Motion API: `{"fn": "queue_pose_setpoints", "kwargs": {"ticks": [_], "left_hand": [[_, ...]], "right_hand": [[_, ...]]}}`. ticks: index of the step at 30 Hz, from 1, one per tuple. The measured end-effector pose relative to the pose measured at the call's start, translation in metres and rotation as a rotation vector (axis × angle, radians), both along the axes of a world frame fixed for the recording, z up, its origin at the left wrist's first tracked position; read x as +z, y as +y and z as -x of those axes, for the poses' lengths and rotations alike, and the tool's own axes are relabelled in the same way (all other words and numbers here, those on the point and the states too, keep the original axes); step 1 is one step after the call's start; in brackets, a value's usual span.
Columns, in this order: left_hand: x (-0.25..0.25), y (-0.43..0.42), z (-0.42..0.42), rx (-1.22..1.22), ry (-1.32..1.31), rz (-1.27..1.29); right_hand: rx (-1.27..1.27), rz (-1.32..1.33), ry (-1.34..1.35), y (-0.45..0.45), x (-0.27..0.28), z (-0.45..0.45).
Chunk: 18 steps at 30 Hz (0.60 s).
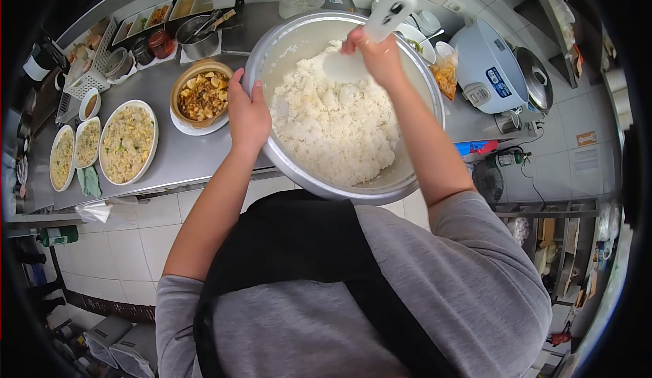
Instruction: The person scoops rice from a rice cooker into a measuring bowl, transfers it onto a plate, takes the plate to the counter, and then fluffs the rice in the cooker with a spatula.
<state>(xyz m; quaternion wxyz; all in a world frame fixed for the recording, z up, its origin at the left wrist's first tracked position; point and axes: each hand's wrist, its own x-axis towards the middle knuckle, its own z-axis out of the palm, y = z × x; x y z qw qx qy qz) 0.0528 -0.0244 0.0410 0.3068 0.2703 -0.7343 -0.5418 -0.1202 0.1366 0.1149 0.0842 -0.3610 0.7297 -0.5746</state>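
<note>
A large metal bowl (284, 148) filled with white cooked rice (333, 120) is in front of me, tilted toward my body. My left hand (248, 114) grips the bowl's left side, its thumb near the rim. In my right hand (379, 57), the fingers are closed around a white rice paddle (392, 12). The paddle's blade lies against the rice near the far side of the bowl, and its handle sticks up past my fist. Left of my left hand, a brown clay pot (178, 94) of tofu in sauce sits on a white plate (197, 131).
Along the steel counter (173, 164) at left are a large dish of fried rice (128, 144), two smaller dishes, a sauce cup (89, 103) and a metal pot (197, 46) with utensils. To the right stand a rice cooker (485, 65) and a bag of orange food (445, 78).
</note>
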Motion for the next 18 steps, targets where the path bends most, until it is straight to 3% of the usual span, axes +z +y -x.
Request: {"fn": "queue_pose_setpoints", "kwargs": {"ticks": [1, 2, 3, 5, 7, 8, 11, 13, 14, 15, 18], "left_hand": [[0.0, 0.001, 0.0, -0.003, -0.003, -0.001], [0.0, 0.001, 0.0, 0.004, -0.02, 0.011], [0.001, 0.0, 0.0, 0.013, -0.034, 0.027], [0.002, -0.001, 0.0, 0.014, -0.035, 0.031], [0.004, 0.0, 0.001, 0.014, -0.03, 0.029], [0.005, 0.0, 0.001, 0.01, -0.029, 0.016], [0.003, 0.001, -0.002, 0.006, -0.04, 0.012], [0.004, 0.001, -0.001, 0.008, -0.038, 0.028], [0.004, 0.001, -0.001, 0.007, -0.044, 0.031], [0.003, 0.001, -0.001, 0.009, -0.049, 0.032], [0.002, 0.0, -0.001, 0.003, -0.043, 0.033]], "right_hand": [[-0.146, -0.044, -0.115, 0.004, -0.022, 0.002], [-0.282, -0.428, -0.118, 0.001, -0.044, -0.01], [-0.135, -0.343, -0.086, 0.0, -0.051, -0.028], [-0.026, -0.469, 0.02, -0.006, -0.041, -0.033], [-0.047, -0.391, -0.042, -0.004, 0.0, -0.02], [0.019, -0.228, -0.063, 0.0, 0.014, -0.01], [0.04, -0.088, -0.045, -0.002, 0.036, -0.007], [-0.125, -0.217, -0.09, -0.002, -0.03, -0.021], [-0.067, -0.324, -0.141, 0.004, -0.041, -0.028], [-0.006, -0.432, -0.189, 0.006, -0.044, -0.031], [0.037, -0.429, -0.138, 0.01, -0.019, -0.024]]}}
